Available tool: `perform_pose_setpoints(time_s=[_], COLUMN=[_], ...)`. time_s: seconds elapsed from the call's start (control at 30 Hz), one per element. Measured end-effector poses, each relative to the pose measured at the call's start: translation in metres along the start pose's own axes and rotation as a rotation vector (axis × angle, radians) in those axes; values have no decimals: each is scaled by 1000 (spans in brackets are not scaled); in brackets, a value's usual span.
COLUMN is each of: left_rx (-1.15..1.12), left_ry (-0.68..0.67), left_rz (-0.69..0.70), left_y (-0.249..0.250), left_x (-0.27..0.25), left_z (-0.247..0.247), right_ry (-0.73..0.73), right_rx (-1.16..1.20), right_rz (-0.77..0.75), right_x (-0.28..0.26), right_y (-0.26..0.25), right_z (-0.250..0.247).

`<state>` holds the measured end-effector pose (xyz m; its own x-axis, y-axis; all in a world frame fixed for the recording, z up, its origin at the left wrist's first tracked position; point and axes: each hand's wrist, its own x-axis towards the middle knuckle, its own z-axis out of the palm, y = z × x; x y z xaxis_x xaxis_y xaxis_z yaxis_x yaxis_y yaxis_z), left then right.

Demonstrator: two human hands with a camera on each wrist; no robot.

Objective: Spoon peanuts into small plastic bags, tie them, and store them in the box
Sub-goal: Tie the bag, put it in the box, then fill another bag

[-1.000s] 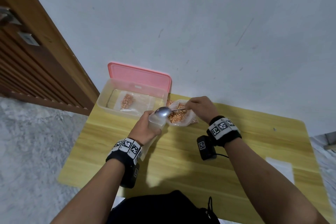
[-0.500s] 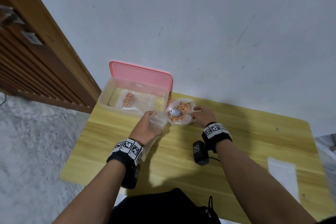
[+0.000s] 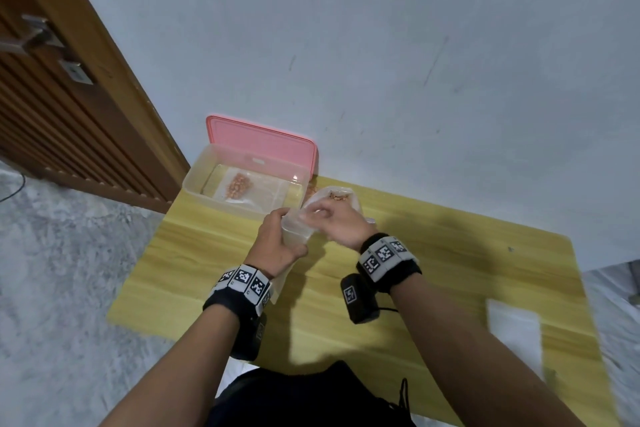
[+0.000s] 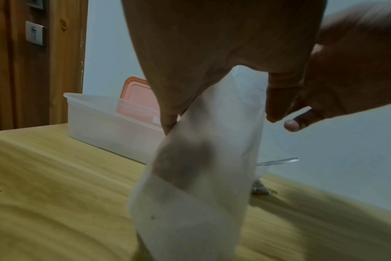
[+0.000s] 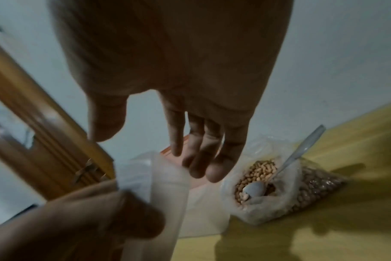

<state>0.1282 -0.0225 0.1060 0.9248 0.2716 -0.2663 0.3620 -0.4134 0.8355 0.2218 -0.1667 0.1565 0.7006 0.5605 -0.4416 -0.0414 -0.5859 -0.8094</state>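
The left hand [image 3: 277, 243] is held up over the table [image 3: 194, 253], and its fingers are curled round a small plastic bag [image 4: 203, 176]. The bag is gripped near its top and hangs down from the hand. The right hand [image 3: 341, 224] is stretched toward the bag's mouth. Its fingers [image 5: 196, 155] are kept loose and nearly straight, close to the bag's rim, and nothing is held in them.

The small bag is thin, soft and cloudy white. A dark clump can be seen through its side in the left wrist view, but it is too blurry to name.

Just behind the right hand, a bigger clear bag of peanuts [image 5: 263, 190] is set on the yellow wooden table. A shiny metal spoon [image 5: 255, 189] is left in it, with the handle pointing up and out. The peanuts are small, round and pale brown.

The box [image 3: 221, 180] is placed at the back left of the table, by the wall. It is made of clear plastic, and its pink lid [image 3: 263, 142] is stood up behind it. One filled bag of peanuts [image 3: 239, 184] is lying inside. A brown wooden door [image 3: 69, 97] is seen to the left.
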Motion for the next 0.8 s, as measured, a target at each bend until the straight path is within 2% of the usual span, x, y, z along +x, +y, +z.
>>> perform_pose_setpoints(time_s=[0.03,0.13,0.27,0.4,0.5,0.63,0.8], left_rx=[29,36,-5,-381,-552,-597,-514], left_ry=[21,83,108,78,166,237,148], left_rz=[-5,-23,-25,-60,-3,17,64], left_y=[2,9,22,29,34,35,37], left_x=[-3,-10,-19,-24,-29,-27,-8], left_z=[3,14,24,16,5,-1,-15], right_ry=[-20,78,4,147,106,32,93], right_rx=[-48,-59,-77,-33,102,212,224], right_rz=[-7,-6,-23,-50,-52,-86,-52], right_x=[-3,-9,-19,-23,-23,-29,-25], right_y=[-1,6,9,11,7,-8,-17], right_z=[4,7,-2,-21,-34,-40,-37])
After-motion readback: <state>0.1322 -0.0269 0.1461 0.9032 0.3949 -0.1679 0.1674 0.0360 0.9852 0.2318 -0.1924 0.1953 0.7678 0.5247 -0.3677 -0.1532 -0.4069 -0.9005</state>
